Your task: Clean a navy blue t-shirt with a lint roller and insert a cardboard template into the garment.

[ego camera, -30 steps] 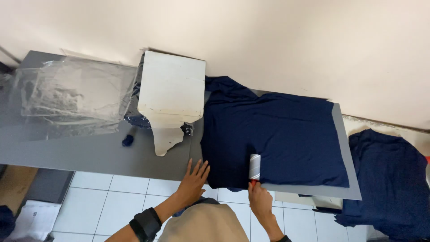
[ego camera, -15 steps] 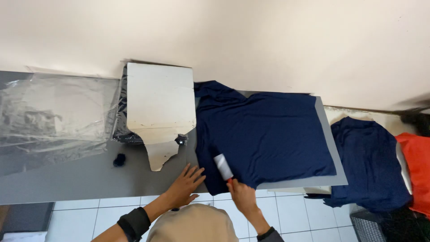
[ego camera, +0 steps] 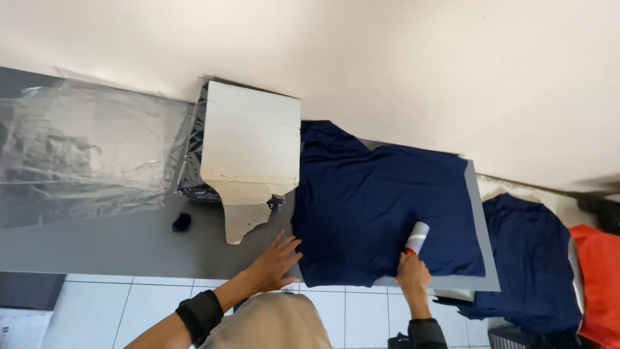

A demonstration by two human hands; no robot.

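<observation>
Your grey table [ego camera: 97, 245] stands against a plain cream wall [ego camera: 387, 64], over white floor tiles [ego camera: 97, 304]. Take the navy shirt [ego camera: 381, 207] spread flat on it as your landmark. Left of the shirt lie clear plastic sheets [ego camera: 84, 148] and a pale cardboard board [ego camera: 252, 148]. Your left hand [ego camera: 274, 262] rests fingers spread at the shirt's left hem. Your right hand [ego camera: 412, 274] is clamped on a lint roller [ego camera: 416, 237] pressed onto the shirt's near edge.

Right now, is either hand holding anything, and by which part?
The right hand grips a lint roller by its handle end. The left hand holds nothing, lying flat at the navy shirt's edge.
</observation>
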